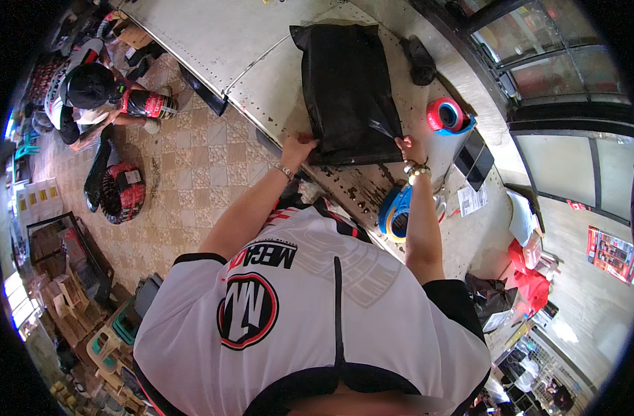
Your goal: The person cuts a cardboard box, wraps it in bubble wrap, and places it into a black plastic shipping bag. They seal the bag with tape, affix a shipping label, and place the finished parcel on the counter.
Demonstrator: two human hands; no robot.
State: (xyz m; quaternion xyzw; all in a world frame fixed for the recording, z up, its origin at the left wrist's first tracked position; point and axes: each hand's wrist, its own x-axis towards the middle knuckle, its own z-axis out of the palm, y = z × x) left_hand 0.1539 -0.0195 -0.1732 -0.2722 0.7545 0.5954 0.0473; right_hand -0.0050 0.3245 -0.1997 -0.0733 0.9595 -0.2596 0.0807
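A black plastic mailer bag, bulky and rectangular, lies flat on the light metal tabletop in front of me. My left hand is closed on its near left corner. At the near right corner, my right hand pinches the plastic and draws it into a taut, shiny fold. Close by my right wrist stands a blue tape dispenser. A roll of red tape in a second blue holder sits to the right of the bag.
Right of the bag lie a black phone-like slab, a printed paper and a small black bundle. Red plastic bags are heaped further right. At left, a person bends over a wrapped tyre-like ring on the tiled floor.
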